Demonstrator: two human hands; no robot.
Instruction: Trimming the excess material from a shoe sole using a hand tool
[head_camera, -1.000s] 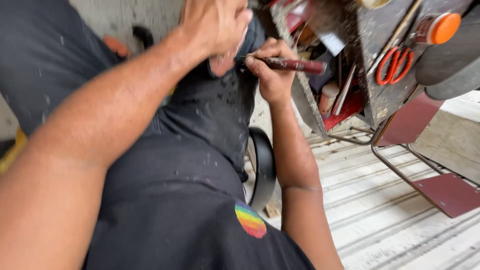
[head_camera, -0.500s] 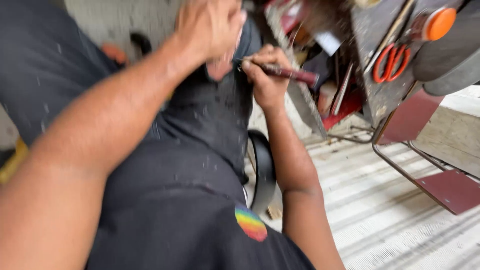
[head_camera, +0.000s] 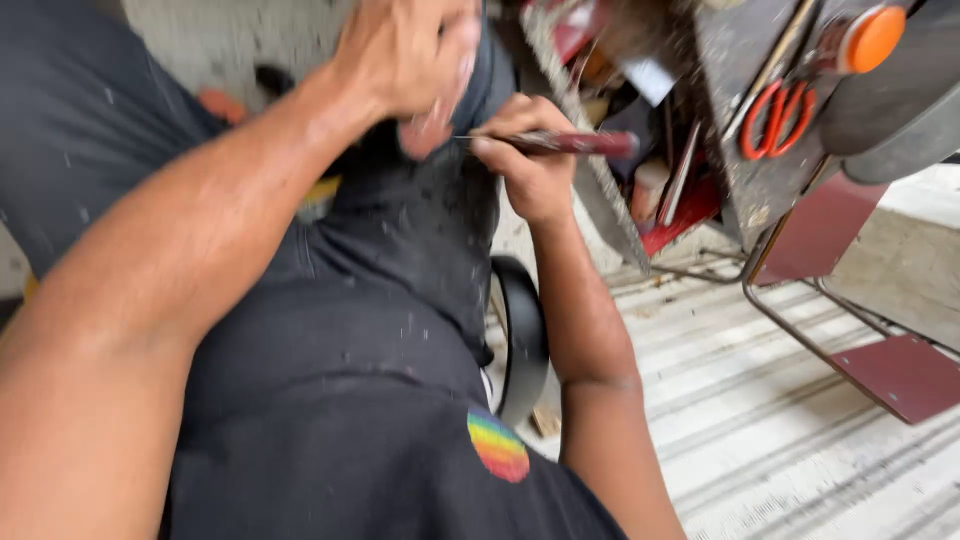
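My right hand (head_camera: 530, 165) grips a small tool with a dark red handle (head_camera: 580, 143), its thin metal tip pointing left toward my left hand. My left hand (head_camera: 410, 55) is raised above my lap, blurred, fingers curled around something small and pale that I cannot make out. Both hands work close together over my dark trousers (head_camera: 420, 230), which are speckled with pale flecks. My dark shirt with a rainbow patch (head_camera: 498, 447) fills the lower view.
A cluttered metal tool rack (head_camera: 740, 140) stands at the upper right, with orange-handled scissors (head_camera: 780, 120) and an orange-capped item (head_camera: 872, 38) hanging on it. Its dark red metal feet (head_camera: 900, 375) rest on ribbed pale flooring (head_camera: 760, 430). A black round seat edge (head_camera: 525, 340) shows beside my leg.
Both hands have shifted slightly right and up in view as the camera moved; the tool stays in my right hand, tip still at my left hand.
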